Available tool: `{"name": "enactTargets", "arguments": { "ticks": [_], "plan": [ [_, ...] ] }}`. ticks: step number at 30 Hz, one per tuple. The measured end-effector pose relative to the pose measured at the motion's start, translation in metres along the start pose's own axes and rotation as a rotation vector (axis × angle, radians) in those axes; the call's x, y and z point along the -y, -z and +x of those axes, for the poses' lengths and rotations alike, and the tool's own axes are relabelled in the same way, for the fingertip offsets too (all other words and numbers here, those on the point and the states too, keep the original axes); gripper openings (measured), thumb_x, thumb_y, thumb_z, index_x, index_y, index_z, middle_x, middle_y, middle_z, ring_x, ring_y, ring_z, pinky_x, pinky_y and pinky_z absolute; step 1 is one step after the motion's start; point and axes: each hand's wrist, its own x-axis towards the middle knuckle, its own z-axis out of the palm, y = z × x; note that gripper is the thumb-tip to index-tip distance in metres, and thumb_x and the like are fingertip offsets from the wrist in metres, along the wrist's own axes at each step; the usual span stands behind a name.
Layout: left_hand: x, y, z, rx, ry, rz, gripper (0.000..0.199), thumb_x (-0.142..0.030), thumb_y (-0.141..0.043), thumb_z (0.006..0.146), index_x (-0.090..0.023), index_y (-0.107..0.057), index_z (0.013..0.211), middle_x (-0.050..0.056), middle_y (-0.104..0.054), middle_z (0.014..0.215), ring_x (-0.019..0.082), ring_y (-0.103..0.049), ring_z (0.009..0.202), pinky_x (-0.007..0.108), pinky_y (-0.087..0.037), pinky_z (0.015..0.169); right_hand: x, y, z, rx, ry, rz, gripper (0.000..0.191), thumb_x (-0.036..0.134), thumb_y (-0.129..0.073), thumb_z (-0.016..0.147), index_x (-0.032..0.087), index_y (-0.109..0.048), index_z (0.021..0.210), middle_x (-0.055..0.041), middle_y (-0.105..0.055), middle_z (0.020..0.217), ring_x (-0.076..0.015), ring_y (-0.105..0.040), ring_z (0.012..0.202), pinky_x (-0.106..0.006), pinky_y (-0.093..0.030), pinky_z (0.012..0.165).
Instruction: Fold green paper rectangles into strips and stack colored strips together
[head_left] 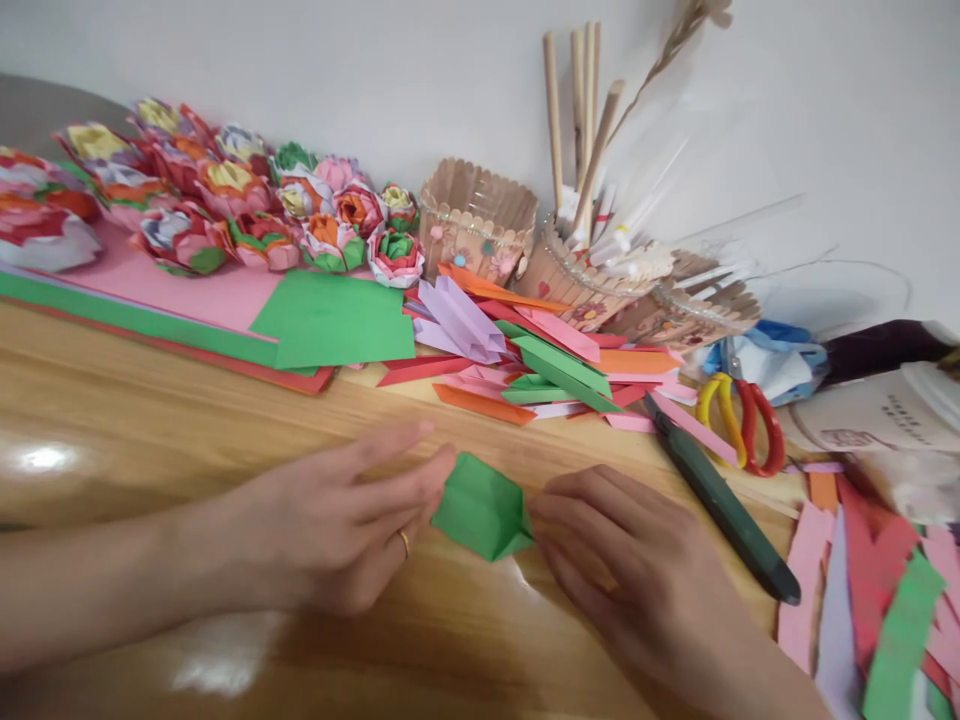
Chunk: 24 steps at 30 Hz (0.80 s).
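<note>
The wood-grain surface (pixel 112 420) extends across the scene in front of a pale wall (pixel 337 80); a stack of coloured paper sheets (pixel 202 290) lies at far left, with a green sheet (pixel 337 320) overhanging its right end; multicoloured folded-paper flowers (pixel 240 190) stand in a cluster on and behind the stack.

Three craft-stick baskets (pixel 480 235) stand in a row at far centre to right; the middle one contains wooden rods (pixel 553 110); a pile of folded paper strips (pixel 562 370) lies on their near side; flat paper strips (pixel 900 610) lie at near right, below a white printed tub (pixel 877 410).

The left hand (pixel 367 530) and right hand (pixel 637 570) are positioned at near centre, one on each side of the folded green paper; left fingers: slightly spread, tips at the paper's left edge, grip cannot be determined; right fingers: pressed together, pinching the paper's right corner.

A dark-handled cutter (pixel 724 500) lies obliquely to the right of the right hand; scissors (pixel 757 425) with yellow and red handles lie beyond it; the folded green paper (pixel 480 505) is located between the hands, near side of the strip pile; a gold-coloured ring (pixel 405 543) is on a left finger.
</note>
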Motion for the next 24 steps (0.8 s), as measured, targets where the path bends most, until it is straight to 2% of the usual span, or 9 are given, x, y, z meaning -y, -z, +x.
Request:
{"name": "enactTargets", "arguments": {
  "ticks": [3,5,7,9,11,14,20,24],
  "plan": [
    [0.000,-0.001,-0.001,0.021,0.063,-0.083,0.041,-0.008,-0.029,0.095,-0.015,-0.069,0.090,0.005,-0.072,0.098,0.014,-0.057,0.108,0.035,-0.019,0.117,-0.002,-0.007,0.000,0.051,-0.015,0.042,0.018,0.016,-0.045,0.093,0.017,-0.062,0.099,-0.0067,-0.063,0.087,-0.0171,-0.058,0.077,-0.030,-0.048,0.065],
    [0.002,-0.001,0.000,0.016,0.072,-0.153,0.040,-0.009,-0.030,0.096,-0.016,-0.069,0.091,0.003,-0.072,0.098,0.014,-0.058,0.105,0.032,-0.030,0.113,-0.003,-0.010,-0.001,0.040,-0.017,0.035,0.019,0.017,-0.043,0.095,0.017,-0.061,0.100,-0.0073,-0.063,0.089,-0.0172,-0.058,0.078,-0.030,-0.048,0.066],
    [0.004,0.000,0.004,0.038,0.051,-0.207,0.041,-0.010,-0.031,0.097,-0.017,-0.070,0.087,0.002,-0.072,0.094,0.015,-0.061,0.098,0.028,-0.042,0.100,-0.003,-0.010,-0.001,0.027,-0.023,0.015,0.019,0.017,-0.042,0.095,0.016,-0.061,0.099,-0.0074,-0.063,0.088,-0.0177,-0.058,0.078,-0.031,-0.047,0.066],
    [0.006,0.003,0.009,0.090,0.027,-0.245,0.046,-0.009,-0.029,0.097,-0.018,-0.070,0.080,0.002,-0.072,0.087,0.015,-0.063,0.086,0.026,-0.050,0.084,-0.002,-0.008,-0.002,0.038,-0.021,0.008,0.019,0.016,-0.042,0.095,0.016,-0.061,0.095,-0.0065,-0.063,0.084,-0.0176,-0.057,0.075,-0.031,-0.046,0.065],
    [0.007,0.005,0.013,0.141,0.024,-0.271,0.048,-0.007,-0.027,0.096,-0.019,-0.070,0.077,0.003,-0.071,0.083,0.015,-0.063,0.076,0.026,-0.051,0.074,0.000,-0.007,-0.001,0.046,-0.002,0.018,0.020,0.014,-0.042,0.095,0.016,-0.061,0.093,-0.0051,-0.062,0.079,-0.0170,-0.057,0.071,-0.030,-0.045,0.062],
    [0.009,0.005,0.014,0.178,0.023,-0.283,0.043,-0.008,-0.030,0.094,-0.019,-0.069,0.081,0.003,-0.070,0.080,0.014,-0.062,0.071,0.025,-0.050,0.070,0.003,-0.007,0.001,0.005,0.026,0.026,0.017,0.015,-0.045,0.092,0.016,-0.061,0.093,-0.0046,-0.063,0.077,-0.0167,-0.058,0.070,-0.030,-0.045,0.062],
    [0.010,0.005,0.010,0.141,0.029,-0.210,0.044,-0.006,-0.025,0.095,-0.017,-0.067,0.091,0.003,-0.070,0.080,0.014,-0.060,0.069,0.025,-0.050,0.064,0.003,-0.010,0.002,-0.007,-0.019,-0.008,0.011,0.020,-0.049,0.091,0.018,-0.059,0.087,-0.0045,-0.063,0.079,-0.0170,-0.059,0.071,-0.029,-0.047,0.061],
    [0.006,0.004,0.012,0.120,0.108,-0.217,0.044,-0.005,-0.026,0.096,-0.016,-0.067,0.087,0.003,-0.069,0.077,0.015,-0.060,0.068,0.026,-0.050,0.061,0.000,-0.012,0.002,-0.055,0.026,-0.072,0.022,0.017,-0.042,0.095,0.018,-0.061,0.084,-0.0083,-0.067,0.097,-0.0197,-0.060,0.085,-0.033,-0.049,0.072]
  ]
}}
